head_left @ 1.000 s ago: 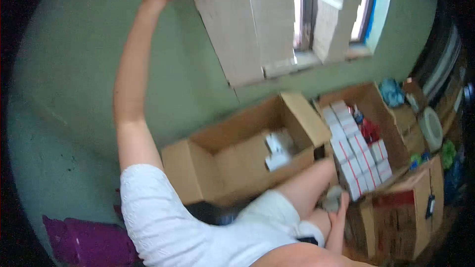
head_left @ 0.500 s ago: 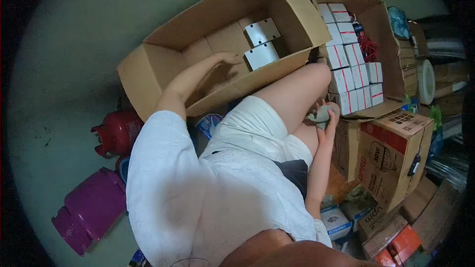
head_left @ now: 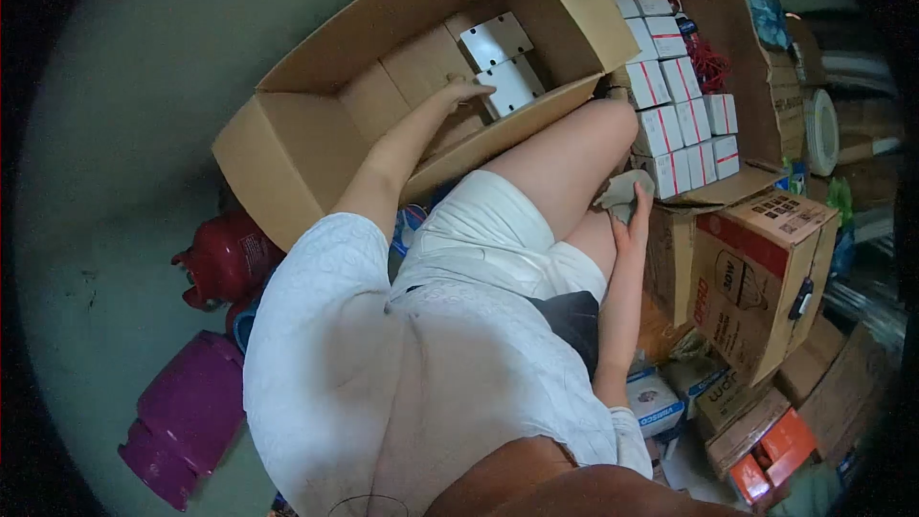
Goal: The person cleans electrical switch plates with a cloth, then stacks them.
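Observation:
My left hand (head_left: 466,93) reaches into a large open cardboard box (head_left: 316,124). Its outstretched fingers touch the left edge of a white box-like piece (head_left: 517,88) with dark holes near its corners. A second white piece of the same kind (head_left: 495,41) lies right behind it, at the box's right end. The underside of the left hand is hidden. Beside my knee, my right hand (head_left: 632,215) is closed around a crumpled grey-green cloth (head_left: 622,190).
Another carton (head_left: 751,124) on the right holds several small white boxes with red stripes (head_left: 680,120) and a red cord (head_left: 708,67). Near it stands a closed brown carton (head_left: 742,287). Red (head_left: 225,258) and purple (head_left: 187,412) gas cylinders are at the left.
My left hand has moved forward and right onto the nearer white piece, which sits slightly further right in the box. My right hand keeps the cloth near my knee. The view has shifted slightly.

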A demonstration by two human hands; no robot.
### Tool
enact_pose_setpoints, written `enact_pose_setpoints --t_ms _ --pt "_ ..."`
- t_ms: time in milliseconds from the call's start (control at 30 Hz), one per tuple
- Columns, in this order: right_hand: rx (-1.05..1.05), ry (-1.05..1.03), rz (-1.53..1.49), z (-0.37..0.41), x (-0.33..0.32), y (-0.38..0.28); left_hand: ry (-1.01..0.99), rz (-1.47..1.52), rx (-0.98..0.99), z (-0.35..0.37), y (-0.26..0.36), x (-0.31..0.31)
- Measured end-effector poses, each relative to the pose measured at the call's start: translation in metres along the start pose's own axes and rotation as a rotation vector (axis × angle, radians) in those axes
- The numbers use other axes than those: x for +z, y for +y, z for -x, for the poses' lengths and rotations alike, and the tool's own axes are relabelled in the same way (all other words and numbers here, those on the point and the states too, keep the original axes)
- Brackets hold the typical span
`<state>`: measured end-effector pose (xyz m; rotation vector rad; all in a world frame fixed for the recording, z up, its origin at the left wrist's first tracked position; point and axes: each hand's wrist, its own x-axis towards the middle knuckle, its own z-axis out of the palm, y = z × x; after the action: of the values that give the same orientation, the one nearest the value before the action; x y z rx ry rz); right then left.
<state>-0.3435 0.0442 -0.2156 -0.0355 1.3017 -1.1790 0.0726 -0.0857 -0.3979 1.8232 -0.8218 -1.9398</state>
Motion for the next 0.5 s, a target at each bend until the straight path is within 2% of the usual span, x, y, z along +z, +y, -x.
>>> enact_pose_setpoints --t_ms 67,167,233,267,333,367,400,433,467,500 --pt "-0.044 0.039 0.098 0.001 -0.002 -0.001 -0.045 0.002 -0.034 0.007 0.017 0.003" --pt "-0.108 0.048 0.135 0.004 -0.008 0.001 0.007 -0.149 -0.073 0.048 0.057 0.002" --pt "-0.131 0.030 0.112 0.003 -0.012 0.001 0.177 -0.530 0.368 0.070 0.075 -0.008" --pt "-0.148 0.014 0.109 0.003 -0.018 0.001 0.167 -0.558 0.381 0.097 0.092 -0.009" --pt "-0.160 -0.011 0.146 0.002 -0.027 -0.001 0.368 -0.807 0.584 0.178 0.140 0.001" --pt "-0.177 -0.020 0.214 0.006 -0.024 -0.005 0.356 -0.836 0.608 0.207 0.158 0.011" --pt "-0.194 -0.026 0.284 0.011 -0.020 -0.012 0.453 -0.744 0.694 0.234 0.173 0.022" --pt "-0.241 -0.058 0.259 0.016 -0.012 -0.020 0.543 -0.645 0.778 0.252 0.184 0.031" --pt "-0.260 -0.045 0.225 0.023 -0.001 -0.031 0.523 -0.670 0.807 0.262 0.193 0.042" --pt "-0.369 -0.031 0.292 0.032 0.011 -0.044 0.566 -0.608 0.946 0.267 0.201 0.058"
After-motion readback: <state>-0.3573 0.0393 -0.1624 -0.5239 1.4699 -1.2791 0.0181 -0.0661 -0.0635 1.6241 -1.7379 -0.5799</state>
